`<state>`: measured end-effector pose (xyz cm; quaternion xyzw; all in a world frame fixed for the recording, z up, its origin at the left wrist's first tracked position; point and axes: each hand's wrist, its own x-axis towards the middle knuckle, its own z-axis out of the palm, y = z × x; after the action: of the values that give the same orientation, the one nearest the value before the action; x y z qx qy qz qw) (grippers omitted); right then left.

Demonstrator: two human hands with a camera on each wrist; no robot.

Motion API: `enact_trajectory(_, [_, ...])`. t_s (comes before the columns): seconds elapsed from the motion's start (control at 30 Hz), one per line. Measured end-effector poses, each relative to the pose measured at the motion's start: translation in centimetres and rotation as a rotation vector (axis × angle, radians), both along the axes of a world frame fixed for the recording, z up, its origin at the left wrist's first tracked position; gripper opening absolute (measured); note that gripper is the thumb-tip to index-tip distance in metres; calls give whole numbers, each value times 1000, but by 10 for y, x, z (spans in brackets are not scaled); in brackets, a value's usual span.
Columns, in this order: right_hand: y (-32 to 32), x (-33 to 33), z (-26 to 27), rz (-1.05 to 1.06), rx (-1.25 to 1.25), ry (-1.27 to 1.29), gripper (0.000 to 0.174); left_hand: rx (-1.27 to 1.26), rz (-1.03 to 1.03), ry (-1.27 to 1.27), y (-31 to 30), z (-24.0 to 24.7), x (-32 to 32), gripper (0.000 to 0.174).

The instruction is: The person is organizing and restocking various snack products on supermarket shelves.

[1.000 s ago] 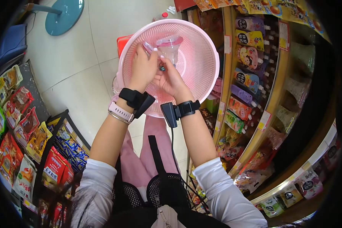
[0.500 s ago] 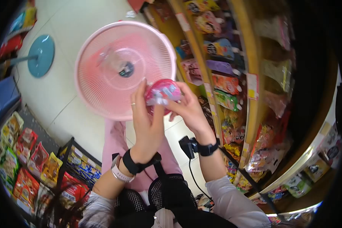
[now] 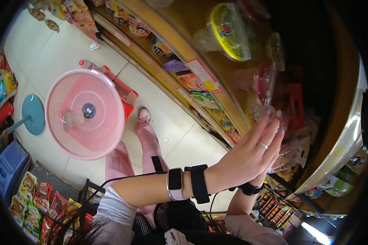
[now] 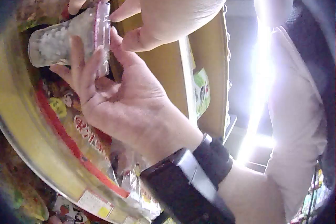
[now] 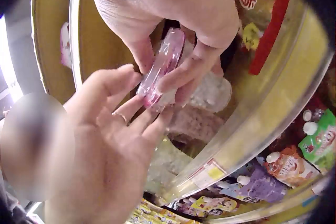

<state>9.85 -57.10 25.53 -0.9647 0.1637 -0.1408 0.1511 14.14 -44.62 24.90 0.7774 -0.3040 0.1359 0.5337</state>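
Note:
My right hand (image 4: pixel 131 103) grips a clear plastic cup (image 4: pixel 52 43) with white pieces inside and a pink-edged lid (image 5: pixel 167 58). Its fingers and thumb curl round the lid end, and the cup lies tilted on its side at the shelf. My left hand (image 3: pixel 247 153) reaches across in front, wearing a ring, fingers extended. In the right wrist view its fingertips are right at the lid's edge. The left hand covers most of the right hand and the cup in the head view. Close beyond the fingers are a pink-lidded cup (image 3: pixel 266 83) and a yellow-green-lidded cup (image 3: pixel 230 32).
A pink mesh basket (image 3: pixel 117 104) holds a clear cup (image 3: pixel 71 119) and stands on the left, beside a red crate (image 3: pixel 129 107). Wooden shelving (image 3: pixel 216 98) with a raised front edge and price labels runs along the right. Bagged snacks (image 3: pixel 43 198) are at lower left.
Both hands were inside the basket, then came out with a pink-lidded thing between them. Now they are over at the shelf on the right, and the head view has turned that way.

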Motion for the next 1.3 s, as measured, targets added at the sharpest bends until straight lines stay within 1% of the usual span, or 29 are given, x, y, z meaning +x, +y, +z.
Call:
enact_trajectory(0.07, [-16, 2, 3, -75, 899, -118, 39, -82, -47, 58, -12, -4, -6, 46])
enact_trajectory(0.1, [-16, -4, 8, -78, 577, -15, 40, -71, -63, 74, -17, -9, -9, 46])
enact_trajectory(0.13, [-30, -9, 3, -79, 578, -16, 40, -59, -77, 88, -20, -12, -10, 47])
enact_trajectory(0.2, [-55, -13, -9, -14, 777, 21, 42, -17, -92, 91, -25, -12, -6, 47])
enact_trajectory(0.23, [-53, -8, -14, -129, 748, -63, 43, 0, -90, 79, -30, -13, -3, 47])
enact_trajectory(0.27, [-51, 1, -13, -126, 753, -55, 43, 19, -88, 72, -35, -13, -2, 48])
enact_trajectory(0.33, [-36, 29, 6, -229, 1247, -176, 45, 42, -17, 76, -43, -14, 7, 47])
enact_trajectory(0.37, [-31, 36, 9, -108, 1304, -202, 44, 62, 47, 65, -46, -13, 10, 47])
enact_trajectory(0.4, [-30, 46, 14, -101, 1300, -195, 44, 57, 55, 66, -49, -11, 13, 47])
enact_trajectory(0.47, [-28, 69, 22, -281, 1039, -108, 44, 141, -26, 92, -53, -10, 22, 47])
enact_trajectory(0.5, [-28, 77, 27, -319, 939, -72, 43, 78, -53, 128, -57, -13, 24, 48])
enact_trajectory(0.53, [-30, 82, 28, -311, 931, -69, 43, 69, -45, 129, -61, -15, 27, 48])
enact_trajectory(0.6, [-37, 92, 27, -164, 574, -42, 42, 26, 53, 89, -72, -21, 33, 49])
enact_trajectory(0.63, [-44, 100, 27, -155, 565, -43, 42, -65, 68, 121, -79, -21, 36, 49])
enact_trajectory(0.7, [-58, 114, 26, -263, 557, 58, 43, -93, 84, 152, -93, -19, 44, 49])
enact_trajectory(0.73, [-59, 117, 24, -254, 550, 56, 43, -108, 95, 185, -97, -19, 47, 48])
enact_trajectory(0.8, [-59, 122, 20, -319, 741, -56, 45, -103, 106, 164, -96, -21, 50, 48])
enact_trajectory(0.87, [-68, 126, 24, -320, 648, 6, 46, -91, 123, 146, -88, -21, 47, 48])
enact_trajectory(0.9, [-62, 129, 25, -333, 559, 69, 47, -118, 6, 197, -78, -23, 39, 47])
enact_trajectory(0.93, [-53, 129, 25, -322, 567, 76, 47, -141, -111, 249, -66, -25, 31, 47])
enact_trajectory(1.0, [-28, 121, 26, -467, 791, -150, 47, -189, -169, 226, -36, -33, 14, 40])
enact_trajectory(1.03, [-96, 91, 5, 85, 101, 22, 45, -256, -158, 241, -19, -39, 3, 37])
enact_trajectory(1.07, [-108, 84, 1, 353, -667, -154, 41, -325, -149, 257, 0, -46, -7, 34])
enact_trajectory(1.13, [-59, 80, 6, -159, 237, -410, 40, -364, -172, 327, 43, -65, -24, 27])
enact_trajectory(1.17, [-43, 67, -7, -188, 248, -491, 37, -456, -109, 438, 69, -73, -32, 23])
enact_trajectory(1.2, [-26, 51, -22, -211, 260, -575, 34, -454, -57, 445, 92, -85, -38, 23])
enact_trajectory(1.23, [7, 34, -36, -230, 298, -471, 26, -366, 16, 473, 117, -95, -44, 22])
enact_trajectory(1.27, [60, 27, -48, -141, 285, -429, 19, -353, 61, 521, 138, -109, -50, 20])
enact_trajectory(1.3, [86, 14, -68, -135, 421, -253, 18, -313, 135, 571, 165, -113, -55, 18])
